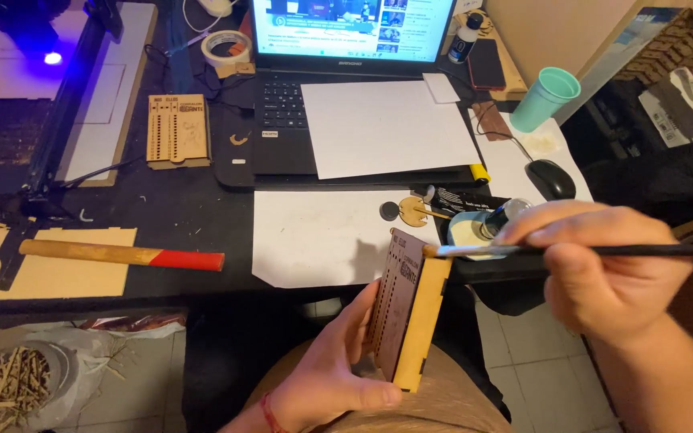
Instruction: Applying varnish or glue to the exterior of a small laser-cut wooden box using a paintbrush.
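Head view: small wooden box sits at 6 o'clock in the picture, upright on edge over my lap, below the desk's front edge. Its dark engraved face with rows of holes points toward 9 o'clock, pale side panel toward me. My left hand cups it from below, thumb pressed along the bottom edge, fingers wrapped behind. My right hand at 3 o'clock pinches a thin black-handled brush between thumb and fingertips; the bristle tip touches the box's top corner.

Just past the brush at 1 o'clock from the box: a small open pot holding pale cream stuff, with a dark little bottle lying against it. Beside them a round wooden cutout and a dark disc rest on a white sheet.

Further out at 12 o'clock: an open laptop with another white sheet over its keys. Teal cup at 2 o'clock, contents not visible from here. Black mouse near it. Tape roll at 11 o'clock. Second matching wooden box at 10 o'clock, flat on the desk. Hammer with wood-and-red handle at 9 o'clock. Clear plastic bag on the floor at 8 o'clock, holding wood offcuts.
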